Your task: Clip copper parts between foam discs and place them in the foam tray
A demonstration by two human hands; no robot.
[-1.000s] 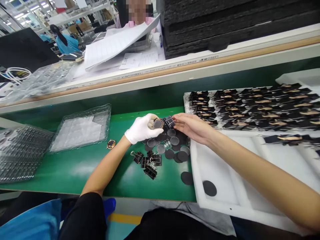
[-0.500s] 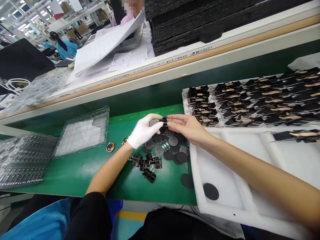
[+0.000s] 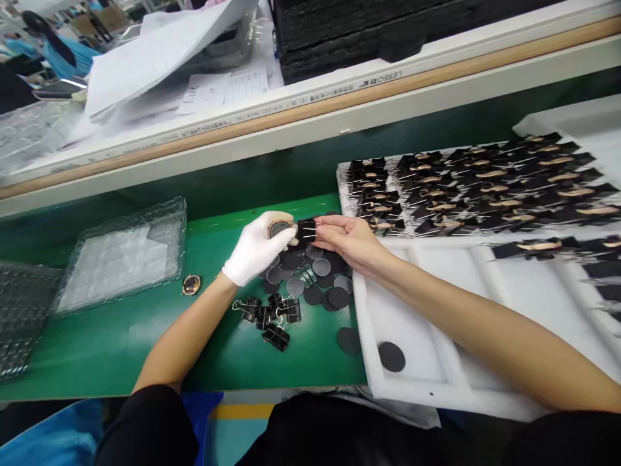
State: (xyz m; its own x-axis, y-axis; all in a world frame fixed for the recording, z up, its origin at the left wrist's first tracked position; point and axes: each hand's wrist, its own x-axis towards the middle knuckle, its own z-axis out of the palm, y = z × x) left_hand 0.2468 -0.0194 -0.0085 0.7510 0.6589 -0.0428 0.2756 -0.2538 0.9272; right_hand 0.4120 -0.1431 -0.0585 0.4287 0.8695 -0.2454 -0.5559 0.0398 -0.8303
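My left hand (image 3: 261, 244), in a white glove, is closed round a watch case (image 3: 280, 228) with a gold-coloured rim and a dark disc on its face. My bare right hand (image 3: 350, 241) pinches a black binder clip (image 3: 307, 230) by its wire handles. The clip is at the right edge of the watch case; whether it grips the case I cannot tell. Under both hands lies a pile of dark and greyish round discs (image 3: 321, 266). Nearer to me, several black binder clips (image 3: 276, 321) lie together. Another gold-rimmed watch case (image 3: 191, 284) rests left of my left hand.
At right, a white foam tray (image 3: 376, 323) holds a loose black disc (image 3: 391, 356) and, farther back, rows of clipped watch cases (image 3: 431, 188). Clear plastic trays (image 3: 121, 259) stand at left. A shelf ledge (image 3: 242, 142) with papers (image 3: 165, 58) and black foam (image 3: 339, 39) runs behind.
The view has shifted, so the table sits further left in the picture. The black binder clip shows more fully between my hands, and the watch case's gold rim is now visible.
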